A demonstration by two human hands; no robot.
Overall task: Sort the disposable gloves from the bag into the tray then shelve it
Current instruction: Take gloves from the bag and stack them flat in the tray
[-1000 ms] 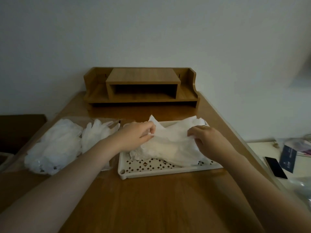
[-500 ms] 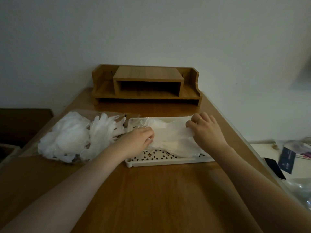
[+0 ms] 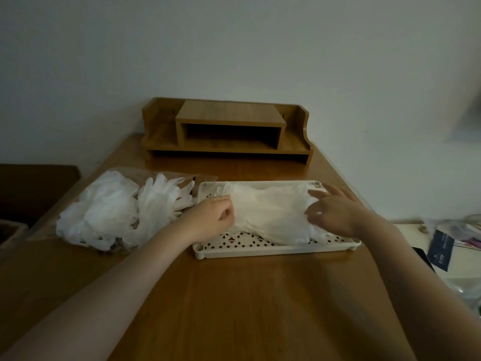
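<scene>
- Two hands work the flattened stack of gloves (image 3: 270, 214) lying in the white perforated tray (image 3: 273, 250), which sits on the wooden desk (image 3: 234, 295). The thin film looks light and springy, so it may lift or spread over the low rim once pressure comes off.
- The left hand (image 3: 210, 216) has fingers curled in at the stack's left end; whether it pinches a glove edge I cannot tell. If it does, drawing away could drag the top glove out.
- The right hand (image 3: 335, 212) lies with fingers fairly straight, pressing the right end. Uneven pressing could skew the pile or nudge the tray sideways.
- Just left of the tray, the clear bag (image 3: 104, 212) holds many loose gloves, some spilling towards the tray; grabbing a clump could scatter them.
- Farthest, the wooden desk shelf (image 3: 229, 131) has a low opening; an overfilled tray might snag there, judging by the pile's height.
</scene>
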